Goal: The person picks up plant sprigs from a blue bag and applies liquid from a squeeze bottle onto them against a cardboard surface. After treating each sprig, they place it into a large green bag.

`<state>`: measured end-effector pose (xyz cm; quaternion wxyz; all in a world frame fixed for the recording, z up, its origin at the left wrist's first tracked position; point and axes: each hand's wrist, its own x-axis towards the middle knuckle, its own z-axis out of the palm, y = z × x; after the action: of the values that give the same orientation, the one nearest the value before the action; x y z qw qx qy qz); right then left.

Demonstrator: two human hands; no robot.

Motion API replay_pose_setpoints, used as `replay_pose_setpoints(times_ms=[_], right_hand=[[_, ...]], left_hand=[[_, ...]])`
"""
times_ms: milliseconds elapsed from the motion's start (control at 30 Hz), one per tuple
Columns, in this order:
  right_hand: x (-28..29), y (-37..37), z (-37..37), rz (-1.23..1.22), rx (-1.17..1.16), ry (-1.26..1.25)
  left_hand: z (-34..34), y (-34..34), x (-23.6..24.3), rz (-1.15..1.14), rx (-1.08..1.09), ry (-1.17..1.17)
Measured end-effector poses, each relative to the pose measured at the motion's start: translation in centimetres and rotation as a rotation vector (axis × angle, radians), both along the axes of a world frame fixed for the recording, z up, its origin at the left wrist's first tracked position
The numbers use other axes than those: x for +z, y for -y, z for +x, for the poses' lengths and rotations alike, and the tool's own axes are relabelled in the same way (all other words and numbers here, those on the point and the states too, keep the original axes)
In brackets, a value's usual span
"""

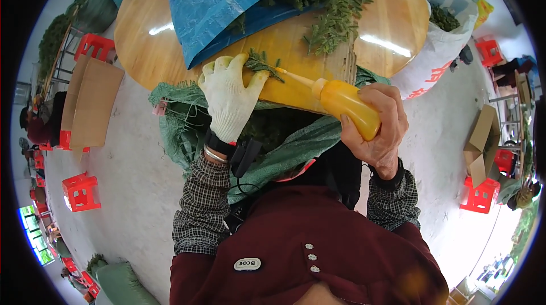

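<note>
My left hand (pixel 228 97) wears a white knit glove with yellow-stained fingertips. Between its thumb and forefinger it holds a small green artificial sprig (pixel 260 61) just above the yellow-smeared cardboard (pixel 284 87). My bare right hand (pixel 380 120) is wrapped round a yellow squeeze bottle (pixel 348 104), tilted with its narrow nozzle pointing left. The nozzle tip meets the sprig or lies right beside it; I cannot tell which. A blue plastic bag (pixel 222 6) beyond my hands spills more green sprigs (pixel 335 12) onto the cardboard.
A round wooden table (pixel 141 32) carries the bag and cardboard. An open green woven sack (pixel 182 128) with greenery sits against my lap. At the right stands a white sack (pixel 426 49). Red stools (pixel 81 192) and cardboard boxes (pixel 94 100) stand on both sides.
</note>
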<state>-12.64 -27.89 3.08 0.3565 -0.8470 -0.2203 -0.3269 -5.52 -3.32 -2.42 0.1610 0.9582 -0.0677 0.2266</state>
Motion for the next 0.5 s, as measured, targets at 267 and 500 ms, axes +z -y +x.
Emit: replay_pose_setpoints(times_ms=[267,500], right_hand=[[-0.7,0.5,-1.7,0.005,-0.031,-0.004],[-1.1,0.9,-2.9,0.011,-0.063,0.001]], left_hand=[[-0.1,-0.1,-0.3,0.006,0.003,0.016],[-0.1,0.0,-0.2,-0.012,-0.012,0.034]])
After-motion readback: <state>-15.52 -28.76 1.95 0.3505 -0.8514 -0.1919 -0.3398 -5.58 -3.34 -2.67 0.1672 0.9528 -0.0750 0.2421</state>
